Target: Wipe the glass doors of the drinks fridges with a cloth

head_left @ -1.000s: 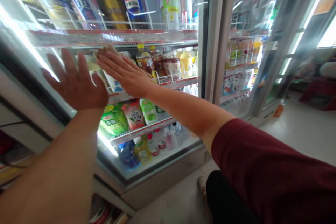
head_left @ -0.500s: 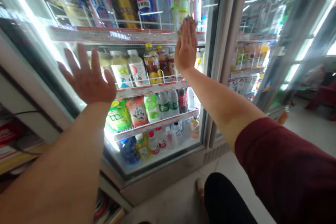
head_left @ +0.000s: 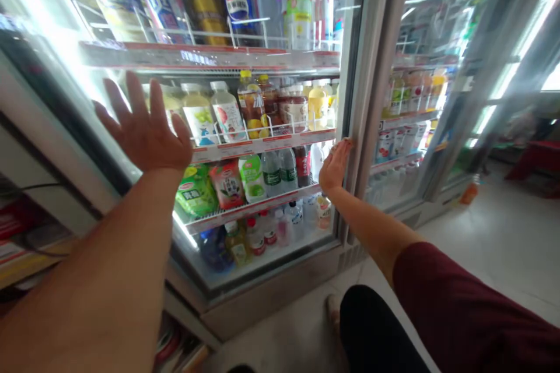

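The grip of the right hand (head_left: 333, 168) is pressed together on a cloth (head_left: 348, 140), mostly hidden behind it, at the right edge of the glass door (head_left: 271, 271), beside the metal frame (head_left: 371, 70). The left hand (head_left: 146, 131) is spread wide, palm to the glass near the opposite edge. Behind the glass, shelves (head_left: 271, 143) hold bottles (head_left: 317, 106) and pouches (head_left: 196, 192); an orange bottle (head_left: 469, 192) stands on the floor (head_left: 503, 233) farther right.

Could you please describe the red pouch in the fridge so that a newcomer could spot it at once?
Look at the lit fridge behind the spread left hand, then its third visible shelf from the top. Toward that shelf's left end, the red pouch stands between a green pouch and a green-and-white pack; its red front sets it apart.
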Tool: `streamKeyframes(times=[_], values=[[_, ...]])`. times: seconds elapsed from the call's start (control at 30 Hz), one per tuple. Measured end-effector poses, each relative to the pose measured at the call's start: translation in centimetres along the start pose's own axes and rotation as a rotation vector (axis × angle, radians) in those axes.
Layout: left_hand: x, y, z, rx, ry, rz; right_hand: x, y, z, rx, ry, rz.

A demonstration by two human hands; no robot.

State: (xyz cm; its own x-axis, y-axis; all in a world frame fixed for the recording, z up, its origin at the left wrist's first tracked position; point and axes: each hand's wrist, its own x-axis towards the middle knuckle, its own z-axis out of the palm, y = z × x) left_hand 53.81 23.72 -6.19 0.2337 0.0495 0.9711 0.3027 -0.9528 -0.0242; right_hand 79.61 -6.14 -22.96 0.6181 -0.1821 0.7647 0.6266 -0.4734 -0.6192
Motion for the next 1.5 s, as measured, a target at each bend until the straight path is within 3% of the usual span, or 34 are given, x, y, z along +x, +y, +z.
streamKeyframes(times=[0.17,0.37,0.57,0.77,0.97,1.03,1.23,1.37,1.5], values=[[0.0,-0.4,0.2,0.049,-0.024,0.002,2.8,-1.3,0.9,-0.01,0.093,0.003],[0.0,-0.6,0.7,0.079,-0.021,-0.027,6.1,-5.5,0.3,0.042,0.029,-0.302],[0.3,-1.2,1.1,0.081,-0.041,-0.03,1.8,-10.8,0.0,0.142,-0.258,-0.627],[0.4,-1.4,1.2,0.081,-0.032,-0.04,-3.7,-10.7,0.4,0.076,-0.61,-0.981],[0.0,-1.6,1.0,0.043,0.0,0.049,-2.6,-11.9,-0.5,-0.15,-0.637,-1.349],[0.0,-1.5,0.8,0.046,-0.01,0.05,-1.0,-13.2,-0.8,-0.205,-0.574,-1.31],[0.2,-0.2,-0.3,-0.04,-0.076,-0.025,4.1,-15.1,0.1,-0.094,-0.294,-0.884],[0.3,0.0,-0.5,-0.108,-0.085,-0.032,3.9,-12.4,1.4,0.027,-0.213,-0.739],[0.3,-0.5,-0.2,-0.027,-0.048,0.01,0.2,-7.5,1.7,0.035,-0.164,-0.653]])
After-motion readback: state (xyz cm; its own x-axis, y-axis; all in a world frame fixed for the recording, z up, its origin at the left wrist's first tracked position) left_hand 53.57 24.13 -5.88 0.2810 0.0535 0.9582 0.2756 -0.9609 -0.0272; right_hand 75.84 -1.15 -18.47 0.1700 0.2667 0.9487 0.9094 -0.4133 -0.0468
